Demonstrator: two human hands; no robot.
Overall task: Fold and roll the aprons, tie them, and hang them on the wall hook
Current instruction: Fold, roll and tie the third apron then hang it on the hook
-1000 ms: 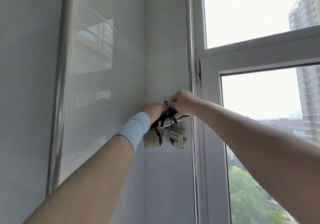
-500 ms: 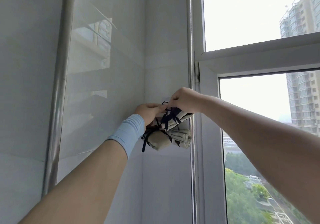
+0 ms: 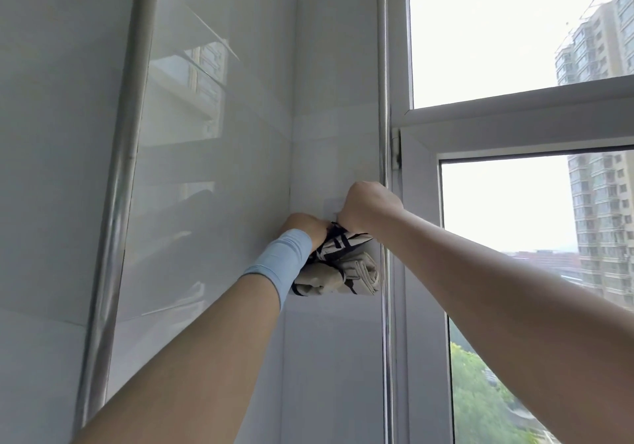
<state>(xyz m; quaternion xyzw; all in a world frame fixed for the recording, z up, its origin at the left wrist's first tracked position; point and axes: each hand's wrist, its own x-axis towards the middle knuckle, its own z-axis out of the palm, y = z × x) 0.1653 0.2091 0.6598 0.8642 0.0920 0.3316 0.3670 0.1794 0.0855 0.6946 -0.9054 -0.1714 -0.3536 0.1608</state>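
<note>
**Two rolled aprons held up in the wall corner**

Both arms reach up into the corner where the glossy white tiled wall (image 3: 219,169) meets the white window frame (image 3: 514,111). The rolled apron of white cloth with a dark navy pattern (image 3: 343,245) sits high in that corner. The rolled beige cloth apron (image 3: 346,277) hangs directly beneath it, touching it.

The right hand (image 3: 368,205) is balled just above the patterned roll, knuckles toward the camera. Its fingers are curled over the top of the dark navy tie (image 3: 333,228) that rises from the bundle. The left hand (image 3: 303,225), with a light blue fabric wristband (image 3: 281,265) on its wrist, presses against the left end of the rolls. Its fingers are hidden behind the cloth, so their grip cannot be told.

The hook itself is covered by the hands. A thin steel pipe (image 3: 385,100) runs upright just beside the bundle, and a thicker steel pipe (image 3: 118,203) stands well to the left.
</note>
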